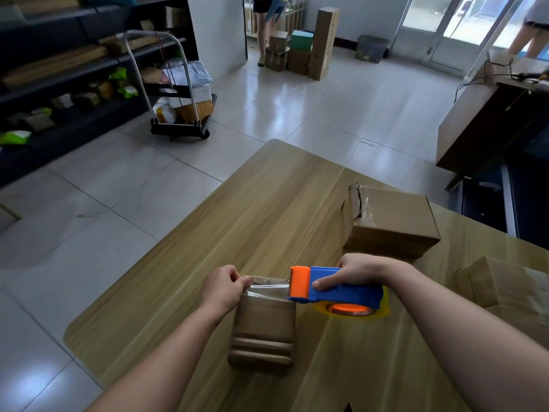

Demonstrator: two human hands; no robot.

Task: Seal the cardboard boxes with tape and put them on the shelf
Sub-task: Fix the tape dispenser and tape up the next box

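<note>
— Any writing you can read?
— Only dark marks down the tall carton (322,40) at upper centre, too small to make out.
— How many boxes are on the table (237,209)?
— Three: a small box (263,322) at lower centre, a taped box (389,224) right of centre, and a blurred box (505,289) at the right edge. All are closed, so their contents are hidden.
— And the hands?
— The left hand (222,288) pinches the end of the clear tape (269,288) at the small box's top edge. The right hand (353,273) grips the blue-and-orange tape dispenser (335,288) just right of it.
— The shelf?
— The shelf (74,138) at upper left holds parcels, and the trolley (178,130) beside it carries more.
</note>
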